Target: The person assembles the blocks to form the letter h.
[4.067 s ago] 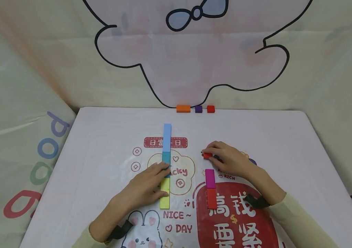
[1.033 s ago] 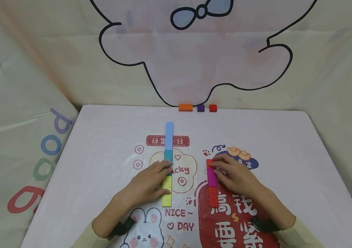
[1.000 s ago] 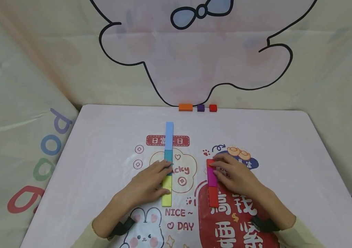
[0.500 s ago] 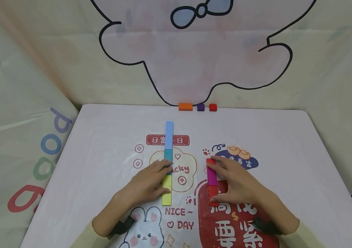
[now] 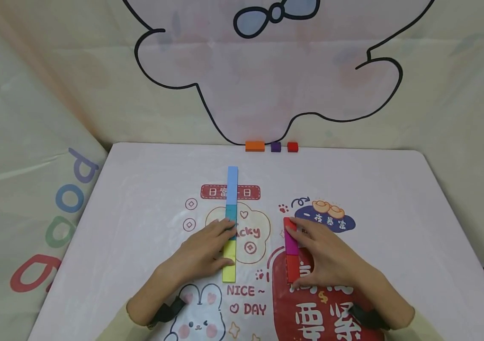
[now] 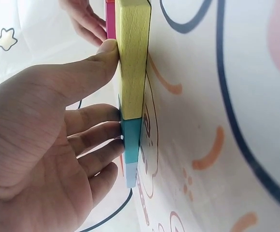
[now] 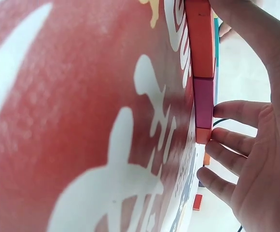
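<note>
In the head view, the left hand (image 5: 203, 250) rests on a row of blocks lying end to end. Its thumb touches the yellow block (image 6: 133, 72); the other fingertips touch the teal block (image 6: 132, 140). A light blue block (image 5: 232, 184) forms the row's far end. To the right, the right hand (image 5: 331, 253) spans a shorter row. Its thumb is at the near end of the red block (image 5: 292, 269), with fingertips at the magenta block (image 7: 204, 99) and the small red block (image 7: 203, 136) at the far end. Fingers of both hands are fairly straight.
An orange block (image 5: 255, 146), a purple block (image 5: 275, 147) and another red block (image 5: 292, 147) stand along the back edge of the white table (image 5: 374, 189). Printed drawings and lettering cover the tabletop's middle. A patterned cloth (image 5: 267, 80) hangs behind.
The small red block, earlier in the right hand's fingers, now sits at the magenta block's far end. The right thumb has since moved to the row's near end. The left hand stays put.
</note>
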A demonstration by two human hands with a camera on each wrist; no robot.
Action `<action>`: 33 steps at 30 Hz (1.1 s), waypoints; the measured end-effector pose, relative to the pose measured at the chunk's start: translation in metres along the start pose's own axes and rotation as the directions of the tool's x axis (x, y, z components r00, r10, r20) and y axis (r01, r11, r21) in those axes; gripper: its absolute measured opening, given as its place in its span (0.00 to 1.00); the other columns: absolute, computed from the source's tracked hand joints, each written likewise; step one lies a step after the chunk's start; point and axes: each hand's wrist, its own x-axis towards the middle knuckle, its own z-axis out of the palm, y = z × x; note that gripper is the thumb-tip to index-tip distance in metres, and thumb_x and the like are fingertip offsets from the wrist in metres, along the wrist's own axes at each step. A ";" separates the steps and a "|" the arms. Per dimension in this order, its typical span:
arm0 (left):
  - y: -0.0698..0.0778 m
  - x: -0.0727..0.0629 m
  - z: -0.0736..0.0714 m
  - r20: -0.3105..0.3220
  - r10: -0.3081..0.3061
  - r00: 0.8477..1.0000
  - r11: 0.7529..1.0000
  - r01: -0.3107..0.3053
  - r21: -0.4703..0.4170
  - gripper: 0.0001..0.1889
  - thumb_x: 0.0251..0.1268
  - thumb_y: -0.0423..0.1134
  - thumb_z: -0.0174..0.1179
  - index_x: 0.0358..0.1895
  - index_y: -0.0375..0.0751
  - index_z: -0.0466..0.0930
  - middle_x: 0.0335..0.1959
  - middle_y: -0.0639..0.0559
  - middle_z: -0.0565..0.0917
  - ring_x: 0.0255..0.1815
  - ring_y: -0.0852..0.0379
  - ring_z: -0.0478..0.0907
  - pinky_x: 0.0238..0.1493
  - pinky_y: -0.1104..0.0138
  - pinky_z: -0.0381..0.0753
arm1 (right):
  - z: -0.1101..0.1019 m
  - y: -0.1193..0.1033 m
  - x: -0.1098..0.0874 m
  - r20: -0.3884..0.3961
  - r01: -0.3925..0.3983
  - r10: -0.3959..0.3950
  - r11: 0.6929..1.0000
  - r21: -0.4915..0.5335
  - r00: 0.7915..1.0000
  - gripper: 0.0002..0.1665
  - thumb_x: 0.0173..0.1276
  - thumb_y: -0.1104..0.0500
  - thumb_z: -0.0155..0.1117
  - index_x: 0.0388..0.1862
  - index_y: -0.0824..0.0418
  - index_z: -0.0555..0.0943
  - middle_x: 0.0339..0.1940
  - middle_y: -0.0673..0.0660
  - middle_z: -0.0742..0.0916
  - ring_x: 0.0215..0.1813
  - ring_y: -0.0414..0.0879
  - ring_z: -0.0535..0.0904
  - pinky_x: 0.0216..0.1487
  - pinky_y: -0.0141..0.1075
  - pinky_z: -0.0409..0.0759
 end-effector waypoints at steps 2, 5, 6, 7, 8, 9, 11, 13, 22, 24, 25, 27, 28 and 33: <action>0.000 0.000 0.000 0.004 -0.004 1.000 1.000 0.004 -0.004 0.41 0.66 0.55 0.73 0.78 0.42 0.71 0.83 0.46 0.68 0.85 0.42 0.63 0.84 0.48 0.67 | 0.000 0.000 0.000 0.006 -0.005 0.005 1.000 -0.004 1.000 0.75 0.38 0.21 0.82 0.83 0.50 0.68 0.83 0.57 0.70 0.80 0.59 0.70 0.70 0.60 0.83; 0.001 0.000 -0.001 0.012 -0.012 1.000 1.000 0.012 -0.006 0.41 0.66 0.55 0.73 0.79 0.43 0.71 0.83 0.46 0.68 0.86 0.42 0.63 0.84 0.48 0.67 | 0.001 -0.001 0.000 0.011 -0.007 0.007 1.000 -0.004 1.000 0.75 0.38 0.22 0.82 0.84 0.51 0.67 0.83 0.57 0.70 0.80 0.59 0.70 0.70 0.60 0.83; 0.001 0.000 -0.001 0.013 -0.013 1.000 1.000 0.013 -0.006 0.41 0.66 0.55 0.73 0.79 0.43 0.70 0.83 0.46 0.67 0.86 0.42 0.62 0.84 0.48 0.67 | 0.001 -0.001 0.000 0.011 -0.007 0.007 1.000 -0.004 1.000 0.75 0.38 0.22 0.82 0.84 0.51 0.67 0.83 0.57 0.70 0.80 0.59 0.70 0.70 0.60 0.83; 0.001 0.000 -0.001 0.015 -0.015 1.000 1.000 0.015 -0.007 0.41 0.66 0.55 0.72 0.79 0.43 0.70 0.84 0.46 0.67 0.86 0.42 0.62 0.84 0.48 0.67 | 0.000 -0.001 0.000 0.010 -0.007 0.007 1.000 -0.003 1.000 0.75 0.38 0.22 0.83 0.83 0.51 0.67 0.83 0.57 0.70 0.80 0.59 0.70 0.70 0.60 0.83; 0.001 0.000 -0.001 0.016 -0.016 1.000 1.000 0.016 -0.008 0.41 0.66 0.55 0.72 0.79 0.43 0.70 0.84 0.46 0.67 0.86 0.42 0.62 0.84 0.48 0.67 | 0.000 -0.001 0.000 0.010 -0.005 0.005 1.000 -0.001 1.000 0.75 0.38 0.23 0.83 0.83 0.51 0.68 0.83 0.57 0.70 0.80 0.59 0.70 0.69 0.60 0.83; 0.001 0.000 -0.001 0.017 -0.017 1.000 1.000 0.017 -0.009 0.41 0.66 0.55 0.72 0.79 0.43 0.70 0.84 0.46 0.67 0.86 0.42 0.62 0.84 0.48 0.66 | 0.000 -0.001 0.000 0.009 -0.002 0.002 1.000 -0.001 1.000 0.74 0.38 0.23 0.83 0.83 0.51 0.68 0.83 0.57 0.70 0.80 0.59 0.71 0.69 0.60 0.84; 0.001 0.000 -0.001 0.017 -0.015 1.000 1.000 0.015 -0.012 0.41 0.67 0.55 0.72 0.79 0.43 0.70 0.84 0.46 0.67 0.86 0.42 0.62 0.84 0.48 0.66 | 0.000 -0.001 0.000 0.009 0.003 -0.003 1.000 -0.002 1.000 0.74 0.38 0.23 0.83 0.83 0.52 0.68 0.83 0.58 0.70 0.79 0.59 0.71 0.68 0.59 0.84; 0.001 0.000 -0.001 0.016 -0.013 1.000 1.000 0.013 -0.013 0.41 0.67 0.55 0.72 0.79 0.42 0.70 0.83 0.46 0.67 0.86 0.42 0.62 0.84 0.48 0.67 | 0.000 -0.001 0.000 0.009 0.004 -0.004 1.000 -0.002 1.000 0.74 0.38 0.24 0.84 0.83 0.52 0.68 0.83 0.58 0.71 0.79 0.59 0.71 0.68 0.58 0.85; 0.000 0.000 0.000 0.009 -0.006 1.000 1.000 0.006 -0.008 0.41 0.66 0.55 0.73 0.79 0.42 0.70 0.83 0.46 0.67 0.86 0.42 0.63 0.84 0.48 0.67 | 0.000 -0.003 -0.002 0.017 -0.018 0.018 1.000 -0.007 1.000 0.75 0.38 0.23 0.83 0.84 0.50 0.66 0.84 0.57 0.69 0.80 0.58 0.69 0.69 0.59 0.84; 0.000 0.000 0.000 0.010 -0.005 1.000 1.000 0.005 -0.008 0.41 0.66 0.55 0.73 0.79 0.42 0.70 0.83 0.46 0.67 0.86 0.42 0.62 0.84 0.48 0.67 | 0.001 -0.003 -0.002 0.017 -0.021 0.021 1.000 -0.008 1.000 0.76 0.38 0.23 0.83 0.84 0.50 0.66 0.84 0.56 0.69 0.81 0.58 0.69 0.69 0.59 0.84; 0.000 0.000 0.000 0.010 -0.005 1.000 1.000 0.005 -0.008 0.41 0.67 0.55 0.72 0.79 0.42 0.70 0.83 0.46 0.67 0.86 0.42 0.62 0.84 0.48 0.67 | 0.001 -0.003 -0.002 0.017 -0.021 0.021 1.000 -0.008 1.000 0.76 0.37 0.23 0.83 0.84 0.49 0.66 0.84 0.56 0.69 0.81 0.58 0.69 0.69 0.59 0.84; 0.001 0.000 0.000 0.009 -0.005 1.000 1.000 0.005 -0.008 0.41 0.66 0.55 0.73 0.79 0.42 0.70 0.83 0.46 0.67 0.86 0.42 0.63 0.84 0.48 0.67 | 0.001 -0.003 -0.003 0.015 -0.019 0.019 1.000 -0.005 1.000 0.76 0.38 0.23 0.83 0.85 0.49 0.65 0.84 0.56 0.69 0.81 0.58 0.69 0.70 0.59 0.84; 0.001 0.000 -0.001 0.008 -0.004 1.000 1.000 0.004 -0.008 0.41 0.66 0.55 0.73 0.78 0.42 0.71 0.83 0.46 0.68 0.86 0.42 0.63 0.84 0.48 0.67 | 0.001 -0.002 -0.003 0.015 -0.018 0.018 1.000 -0.001 1.000 0.76 0.38 0.22 0.82 0.85 0.49 0.65 0.84 0.56 0.69 0.81 0.58 0.69 0.69 0.59 0.84; 0.001 0.000 -0.001 0.002 0.002 1.000 1.000 -0.002 -0.005 0.41 0.66 0.55 0.73 0.78 0.41 0.71 0.83 0.45 0.68 0.85 0.42 0.63 0.84 0.48 0.67 | -0.003 -0.003 -0.003 0.004 -0.012 0.012 1.000 0.023 1.000 0.71 0.44 0.21 0.79 0.84 0.49 0.66 0.84 0.56 0.69 0.81 0.58 0.70 0.68 0.59 0.84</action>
